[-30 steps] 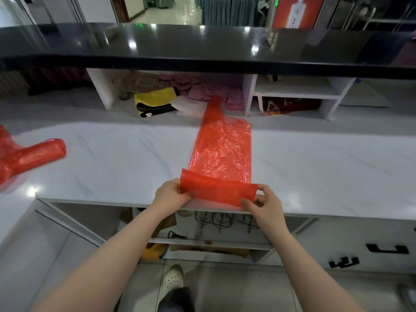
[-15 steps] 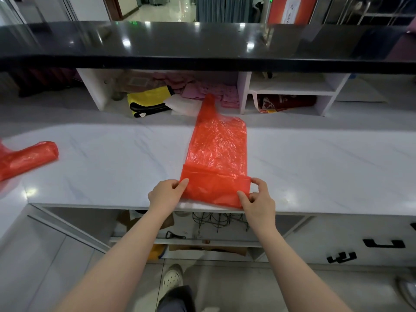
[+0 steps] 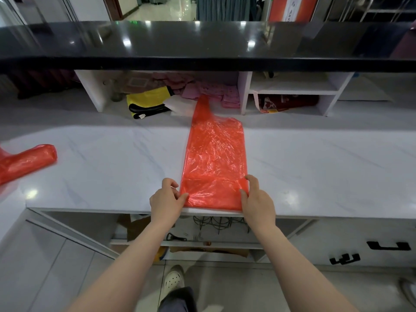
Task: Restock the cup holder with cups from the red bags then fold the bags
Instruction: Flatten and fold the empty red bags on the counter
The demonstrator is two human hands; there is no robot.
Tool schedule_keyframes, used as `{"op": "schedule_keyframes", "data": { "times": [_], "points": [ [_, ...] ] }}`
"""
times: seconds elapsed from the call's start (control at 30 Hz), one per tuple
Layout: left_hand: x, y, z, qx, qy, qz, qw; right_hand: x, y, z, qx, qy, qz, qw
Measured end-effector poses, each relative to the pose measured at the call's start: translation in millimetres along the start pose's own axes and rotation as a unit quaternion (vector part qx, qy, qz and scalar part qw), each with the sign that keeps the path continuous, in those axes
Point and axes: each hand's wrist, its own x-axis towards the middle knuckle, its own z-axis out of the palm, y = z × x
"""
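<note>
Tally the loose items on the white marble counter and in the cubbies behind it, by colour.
Red: 2, the flat red plastic bag under both hands and the bunched red plastic bag at far left.
Yellow: 1, the yellow-and-black fabric bag in the cubby.
Total: 3, leaving out the pink pile, too jumbled to count.

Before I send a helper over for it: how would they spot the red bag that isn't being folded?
Start at the white marble counter below the black ledge. Follow it to its far left end. The second red bag lies there bunched and untouched, unlike the flat red bag spread mid-counter between both hands.
</note>
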Motion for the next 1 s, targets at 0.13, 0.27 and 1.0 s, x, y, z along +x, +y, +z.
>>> {"op": "schedule_keyframes", "data": {
  "times": [0.13,0.27,1.0],
  "points": [
    [-2.8,-4.4,-1.0,-0.018,-0.002,0.009,1.000,2.3,1.8,1.0,0.002,0.004,0.000,1.000],
    [-5.9,-5.1,-0.5,-0.015,0.012,0.023,1.000,9.1,1.2,-2.1,-0.052,-0.022,-0.030,0.998],
    [22.7,-6.3,-7.7,0.309,-0.239,0.318,0.864,10.8,22.5,-9.5,-0.243,-0.163,-0.212,0.932]
  ]
}}
